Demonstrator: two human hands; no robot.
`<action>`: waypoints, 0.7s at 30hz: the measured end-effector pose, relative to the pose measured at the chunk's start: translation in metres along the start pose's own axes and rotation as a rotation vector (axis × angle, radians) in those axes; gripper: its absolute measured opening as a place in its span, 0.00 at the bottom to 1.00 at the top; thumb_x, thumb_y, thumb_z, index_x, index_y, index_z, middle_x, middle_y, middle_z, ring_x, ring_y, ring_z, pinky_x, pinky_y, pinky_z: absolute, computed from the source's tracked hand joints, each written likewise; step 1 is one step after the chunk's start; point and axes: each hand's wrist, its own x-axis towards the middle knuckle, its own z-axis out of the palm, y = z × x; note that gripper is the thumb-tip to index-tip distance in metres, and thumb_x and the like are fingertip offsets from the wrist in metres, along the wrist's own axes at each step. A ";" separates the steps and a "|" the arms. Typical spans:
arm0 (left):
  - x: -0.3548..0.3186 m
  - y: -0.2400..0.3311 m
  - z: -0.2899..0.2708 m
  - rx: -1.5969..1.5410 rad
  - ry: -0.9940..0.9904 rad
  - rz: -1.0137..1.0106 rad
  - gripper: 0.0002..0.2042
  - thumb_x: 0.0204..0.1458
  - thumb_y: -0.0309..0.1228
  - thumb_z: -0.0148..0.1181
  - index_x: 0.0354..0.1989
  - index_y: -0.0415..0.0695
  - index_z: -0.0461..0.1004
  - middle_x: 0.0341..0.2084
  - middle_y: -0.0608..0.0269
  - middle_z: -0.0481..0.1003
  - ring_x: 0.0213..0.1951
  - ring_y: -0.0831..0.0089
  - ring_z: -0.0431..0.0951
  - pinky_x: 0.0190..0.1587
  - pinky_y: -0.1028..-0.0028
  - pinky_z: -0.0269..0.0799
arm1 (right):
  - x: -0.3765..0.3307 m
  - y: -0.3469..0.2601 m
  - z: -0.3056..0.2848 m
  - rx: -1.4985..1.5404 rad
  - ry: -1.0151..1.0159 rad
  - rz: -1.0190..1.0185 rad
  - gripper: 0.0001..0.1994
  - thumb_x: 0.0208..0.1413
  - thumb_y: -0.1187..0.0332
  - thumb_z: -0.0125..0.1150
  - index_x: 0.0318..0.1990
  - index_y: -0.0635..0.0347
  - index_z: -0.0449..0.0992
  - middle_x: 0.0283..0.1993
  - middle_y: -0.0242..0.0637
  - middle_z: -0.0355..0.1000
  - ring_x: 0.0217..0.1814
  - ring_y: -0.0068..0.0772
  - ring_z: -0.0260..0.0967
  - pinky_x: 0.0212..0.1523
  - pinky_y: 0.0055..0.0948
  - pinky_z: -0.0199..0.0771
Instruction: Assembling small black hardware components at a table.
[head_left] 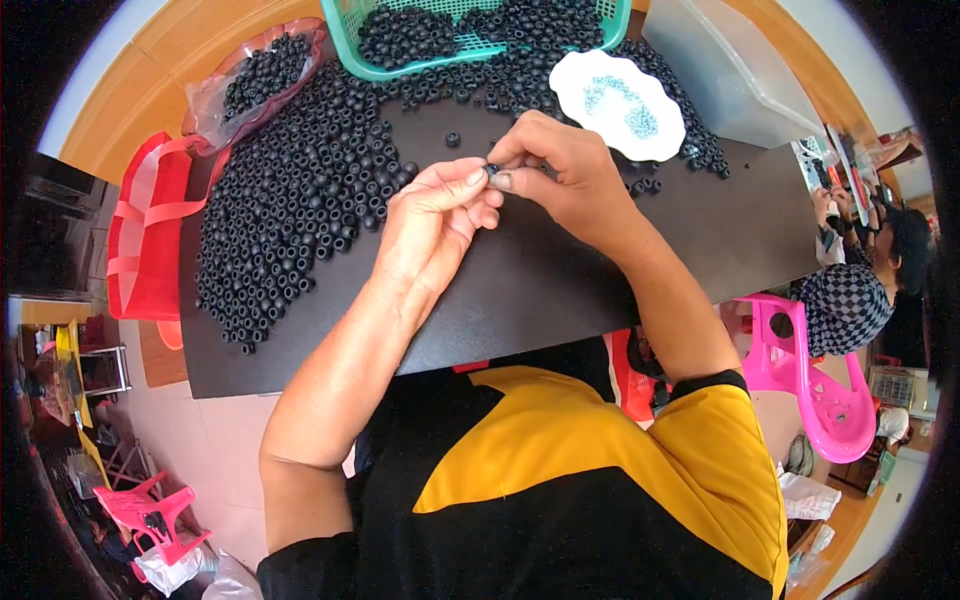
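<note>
Above the dark table (540, 275), my left hand (436, 208) and my right hand (572, 178) meet fingertip to fingertip. Between them is a small black ring-like piece (492, 170), pinched by both and mostly covered by the fingers. Left of my left hand spreads a big heap of black hollow barrel-shaped pieces (300, 200). One loose black piece (453, 139) lies just beyond my fingers. Past my right hand stands a white scalloped dish (655, 98) with tiny bluish, clear-looking bits in it.
A green plastic basket (345, 45) with more black pieces stands at the far edge. An open plastic bag (205, 110) of them lies far left, by a red bag (150, 230). At right are a clear bin (735, 75), a pink chair (835, 410) and another person (850, 300).
</note>
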 end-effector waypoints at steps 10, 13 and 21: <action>-0.014 -0.009 0.016 0.109 -0.108 -0.144 0.08 0.57 0.21 0.58 0.43 0.32 0.74 0.34 0.49 0.78 0.31 0.67 0.79 0.31 0.72 0.76 | 0.016 0.008 -0.034 -0.136 -0.030 0.256 0.05 0.51 0.76 0.63 0.36 0.62 0.78 0.31 0.32 0.75 0.32 0.22 0.70 0.35 0.23 0.69; -0.016 -0.012 0.019 0.133 -0.173 -0.220 0.06 0.56 0.21 0.58 0.41 0.33 0.74 0.33 0.49 0.78 0.30 0.67 0.79 0.30 0.72 0.76 | 0.027 0.018 -0.028 -0.352 -0.155 0.176 0.06 0.48 0.76 0.62 0.35 0.60 0.78 0.32 0.35 0.74 0.33 0.31 0.72 0.36 0.30 0.72; -0.019 -0.013 0.022 0.225 -0.229 -0.331 0.05 0.53 0.21 0.62 0.37 0.34 0.74 0.30 0.50 0.79 0.28 0.67 0.79 0.26 0.72 0.75 | 0.045 0.042 -0.005 -0.756 -0.304 -0.175 0.05 0.46 0.72 0.62 0.33 0.55 0.77 0.35 0.33 0.71 0.43 0.41 0.69 0.44 0.39 0.67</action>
